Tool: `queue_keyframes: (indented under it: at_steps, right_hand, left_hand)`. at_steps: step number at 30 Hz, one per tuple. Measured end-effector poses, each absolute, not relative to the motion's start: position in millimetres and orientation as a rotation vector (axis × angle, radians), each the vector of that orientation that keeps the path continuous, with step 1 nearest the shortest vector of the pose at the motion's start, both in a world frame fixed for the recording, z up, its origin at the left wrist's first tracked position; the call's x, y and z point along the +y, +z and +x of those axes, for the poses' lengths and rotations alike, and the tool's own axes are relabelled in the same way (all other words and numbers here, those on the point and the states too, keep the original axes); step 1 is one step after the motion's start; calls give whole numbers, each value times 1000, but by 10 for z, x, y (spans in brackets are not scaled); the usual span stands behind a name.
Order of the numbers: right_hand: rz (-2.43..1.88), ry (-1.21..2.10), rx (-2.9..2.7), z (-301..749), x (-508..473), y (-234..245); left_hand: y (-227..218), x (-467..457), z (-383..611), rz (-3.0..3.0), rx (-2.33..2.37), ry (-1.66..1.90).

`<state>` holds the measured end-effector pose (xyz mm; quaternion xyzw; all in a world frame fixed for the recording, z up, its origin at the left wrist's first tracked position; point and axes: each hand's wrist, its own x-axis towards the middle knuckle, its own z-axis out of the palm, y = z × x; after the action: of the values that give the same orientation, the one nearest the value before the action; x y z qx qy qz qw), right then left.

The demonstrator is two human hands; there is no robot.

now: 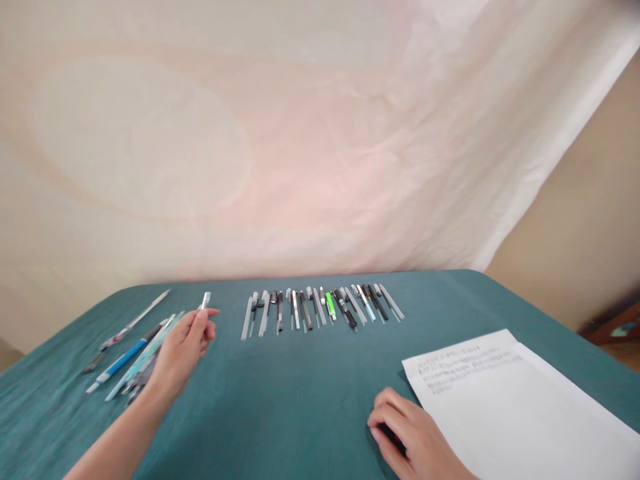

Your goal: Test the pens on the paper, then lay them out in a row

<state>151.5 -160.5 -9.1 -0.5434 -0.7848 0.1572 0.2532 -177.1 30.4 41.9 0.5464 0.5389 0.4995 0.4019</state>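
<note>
My left hand (184, 348) is lifted a little above the teal tablecloth (300, 387), fingers pinched on a clear pen (205, 301) that points up and away. Just left of it lies a loose pile of pens (131, 353), blue, teal and clear. My right hand (410, 437) rests on the cloth near the front edge, fingers curled over a small dark object (391, 435) that I cannot make out. It sits beside the left edge of a white sheet of paper (510, 407) with printed lines at its top.
A row of several pens and caps (320, 308), mostly clear, grey and black with one green, lies side by side across the far middle of the table. A pale cloth backdrop (280, 147) hangs behind. The table's right edge falls off to a beige wall.
</note>
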Motion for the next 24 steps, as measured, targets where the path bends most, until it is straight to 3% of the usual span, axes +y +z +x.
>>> queue_keyframes:
  at_steps: [8, 24]
  right_hand:
    - [-1495, 428, -2063, 1496, -1625, -31]
    - [-1423, 315, -2120, 1549, -1571, -149]
  left_hand:
    - [293, -600, -1145, 235, 686, 829]
    - [171, -685, -1192, 205, 566, 700]
